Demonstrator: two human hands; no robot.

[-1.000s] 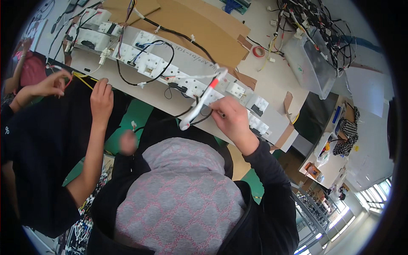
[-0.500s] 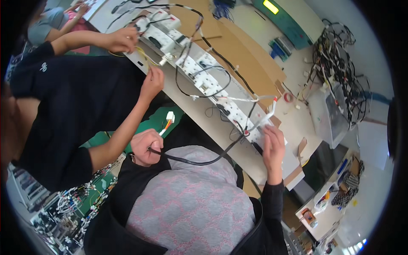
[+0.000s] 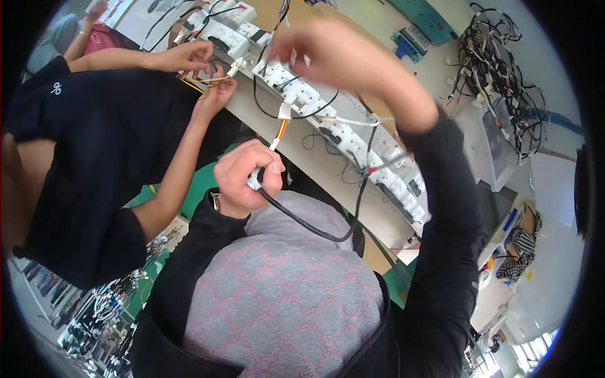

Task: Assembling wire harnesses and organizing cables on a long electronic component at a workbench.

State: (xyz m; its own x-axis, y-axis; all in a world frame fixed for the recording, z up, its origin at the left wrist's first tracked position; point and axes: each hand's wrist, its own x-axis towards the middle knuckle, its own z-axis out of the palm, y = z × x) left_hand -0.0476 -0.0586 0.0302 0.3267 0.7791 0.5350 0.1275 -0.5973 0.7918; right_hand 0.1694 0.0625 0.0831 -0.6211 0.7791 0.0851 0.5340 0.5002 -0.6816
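Left hand is clenched around the black cable, close behind its end. White plug sticks out past those fingers on the far side, up and slightly right in the view, joined by a short run of red and yellow wires. So the fingers grip cable, not plug. Plug's long axis runs roughly away from the wearer, free end toward the row of white sockets. In view it overlaps the near edge of that row; can't tell if it touches or hangs above.

Right hand is up over the far-left stretch of the row, beyond the plug and right of it, fingers pointing left. Blurred, so can't tell whether those fingers are closed on anything; dark wires are just beside the fingertips. Left hand is clearly the nearer one to the plug. From the right fingers, the plug lies back toward the wearer, apart from them.

Rest of the cable leaves the left fist on the lower side, sags over the wearer's lap, then climbs right to the row on the worktop. Co-worker's hands, left of the plug and apart from it, are at some yellow wires.
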